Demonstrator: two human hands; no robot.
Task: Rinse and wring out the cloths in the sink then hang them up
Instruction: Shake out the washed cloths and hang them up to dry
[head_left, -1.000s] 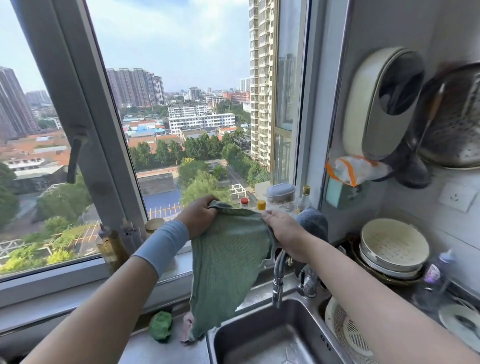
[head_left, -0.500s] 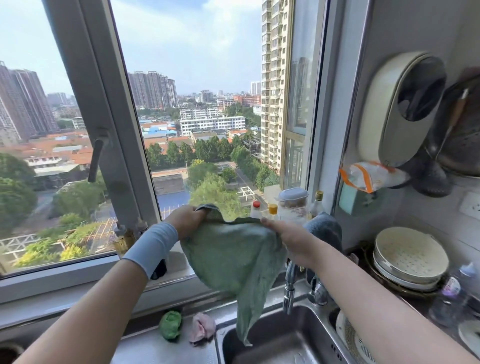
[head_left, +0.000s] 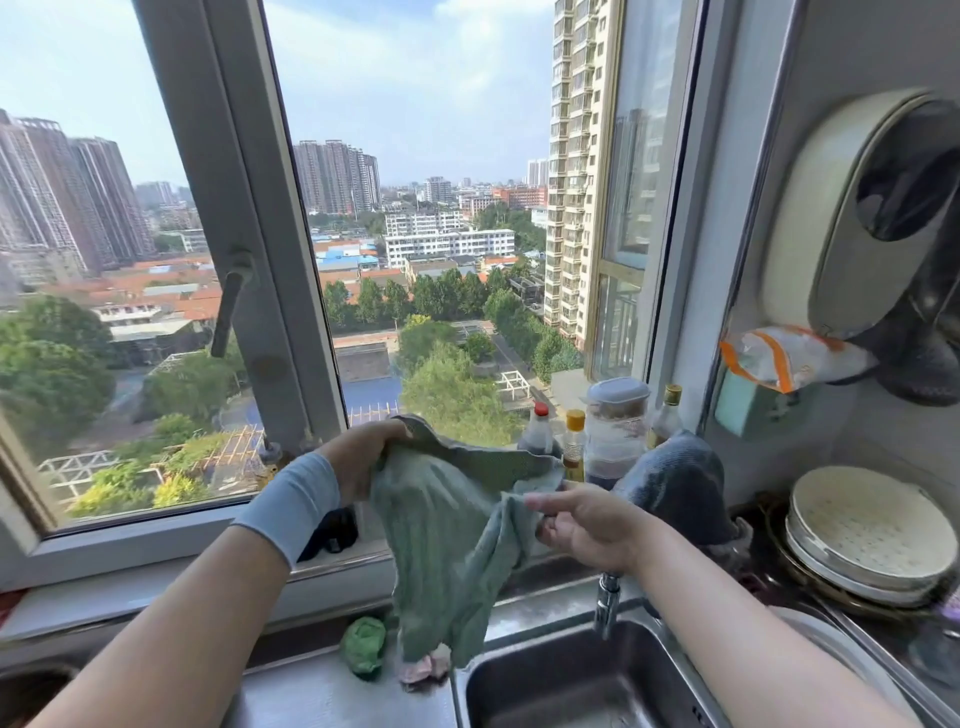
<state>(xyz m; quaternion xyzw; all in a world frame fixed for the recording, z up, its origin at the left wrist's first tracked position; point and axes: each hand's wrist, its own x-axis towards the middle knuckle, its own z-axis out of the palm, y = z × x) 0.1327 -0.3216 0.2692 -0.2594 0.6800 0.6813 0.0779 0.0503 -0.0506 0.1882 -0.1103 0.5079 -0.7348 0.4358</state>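
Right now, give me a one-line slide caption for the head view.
Left hand and right hand hold up a green textured cloth at the stainless steel sink by the window.

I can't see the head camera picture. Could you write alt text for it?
A person's left hand and right hand hold a green cloth up by its top edge over the left rim of a steel sink, before a window overlooking a city. A small green wad and a pink cloth lie on the counter beside the sink.

Green cloth (head_left: 447, 540) hanging above sink (head_left: 571, 680)
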